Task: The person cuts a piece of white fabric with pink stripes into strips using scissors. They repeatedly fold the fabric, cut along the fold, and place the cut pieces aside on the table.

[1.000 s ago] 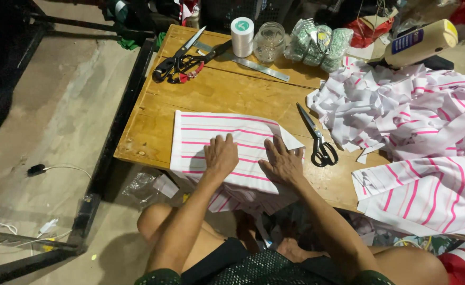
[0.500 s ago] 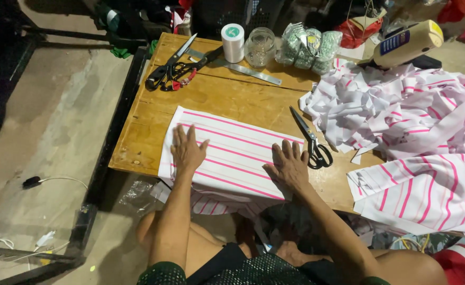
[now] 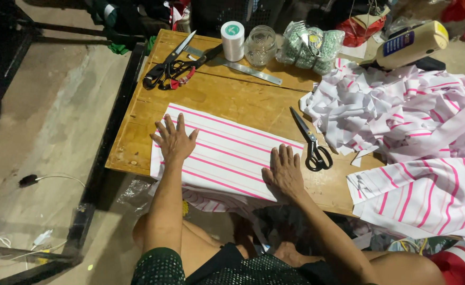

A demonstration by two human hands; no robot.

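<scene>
Both hands spread flat, striped fabric

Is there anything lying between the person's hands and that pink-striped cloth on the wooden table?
Nothing visible. The left hand and the right hand both lie flat, fingers spread, straight on the pink-striped cloth. The nearest loose thing, the black-handled scissors, lies on the bare wooden table beside the cloth, right of the right hand.

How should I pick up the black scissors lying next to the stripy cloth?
Take the black scissors by their looped handles, the end nearest the person, coming from the table's near edge by the right hand. The closed blades point away toward the back of the table, so that side probably keeps your fingers off the tips. They lie flat on the table, just right of the striped cloth.
</scene>
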